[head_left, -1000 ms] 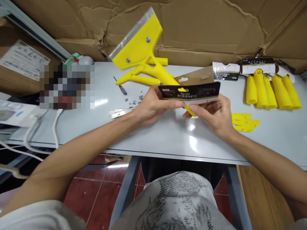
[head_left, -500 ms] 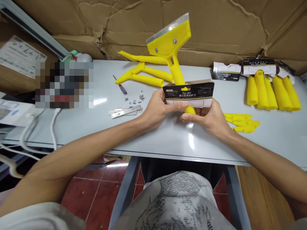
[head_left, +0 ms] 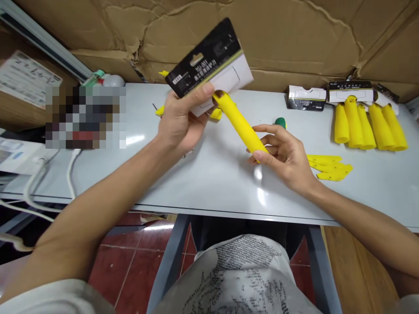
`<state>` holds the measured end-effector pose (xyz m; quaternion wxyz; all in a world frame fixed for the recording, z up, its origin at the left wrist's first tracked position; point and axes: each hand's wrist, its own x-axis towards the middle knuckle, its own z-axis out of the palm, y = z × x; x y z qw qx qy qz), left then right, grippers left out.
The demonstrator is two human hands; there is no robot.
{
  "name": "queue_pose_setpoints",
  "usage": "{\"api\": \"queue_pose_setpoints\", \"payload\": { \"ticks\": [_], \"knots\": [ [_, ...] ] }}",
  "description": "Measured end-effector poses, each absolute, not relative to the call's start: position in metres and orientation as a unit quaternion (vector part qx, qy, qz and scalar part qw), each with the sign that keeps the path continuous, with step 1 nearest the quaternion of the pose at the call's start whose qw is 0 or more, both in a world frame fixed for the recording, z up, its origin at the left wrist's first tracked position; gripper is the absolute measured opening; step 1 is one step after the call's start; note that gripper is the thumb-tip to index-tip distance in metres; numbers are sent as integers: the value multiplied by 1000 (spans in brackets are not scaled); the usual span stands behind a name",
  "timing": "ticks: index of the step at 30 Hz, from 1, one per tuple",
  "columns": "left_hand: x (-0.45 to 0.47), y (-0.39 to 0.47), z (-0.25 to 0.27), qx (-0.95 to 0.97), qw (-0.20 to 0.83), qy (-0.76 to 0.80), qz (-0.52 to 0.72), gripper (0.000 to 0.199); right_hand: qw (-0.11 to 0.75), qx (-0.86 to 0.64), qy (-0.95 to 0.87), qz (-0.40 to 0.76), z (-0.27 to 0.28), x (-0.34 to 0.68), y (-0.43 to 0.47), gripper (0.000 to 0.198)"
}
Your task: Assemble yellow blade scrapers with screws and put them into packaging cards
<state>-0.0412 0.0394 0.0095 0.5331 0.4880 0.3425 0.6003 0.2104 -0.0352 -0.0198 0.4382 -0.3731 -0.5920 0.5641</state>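
A folded black and white header card (head_left: pixel 225 48) is pinched in my left hand (head_left: pixel 178 117), with the thumb across its white lower part. From the card's lower edge a yellow scraper handle (head_left: pixel 242 126) slants down to the right. A dark hole shows at its upper end, close to my left thumb. The fingers and thumb of my right hand (head_left: pixel 288 159) grip the lower end of this handle. No scraper blade is visible now. Yellow scraper parts (head_left: pixel 216 114) on the table are mostly hidden behind my left hand and the card.
Yellow handles (head_left: pixel 356 126) with header cards lie at the right rear, beside another card (head_left: pixel 306 98). Flat yellow pieces (head_left: pixel 330 166) rest near my right wrist. A green object (head_left: pixel 280 123) stands behind that hand. White cables (head_left: pixel 72 174) run over the left table edge.
The card has swung up and left in my left hand and now tilts. The blade head seen before has gone from view; the handle now slants between my hands.
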Motion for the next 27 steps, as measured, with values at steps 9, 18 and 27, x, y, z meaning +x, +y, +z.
{"api": "queue_pose_setpoints", "payload": {
  "ticks": [9, 18, 27],
  "knots": [
    [-83, 79, 13, 489, 505, 399, 589, 67, 418, -403, -703, 412, -12, 223, -40, 60],
    [-26, 26, -5, 477, 582, 396, 527, 38, 378, -345, -656, 555, -1, 221, -31, 63],
    [-27, 27, -4, 483, 602, 393, 500, 22, 621, -411, -623, 239, 31, 318, 30, 49]
  ]
}}
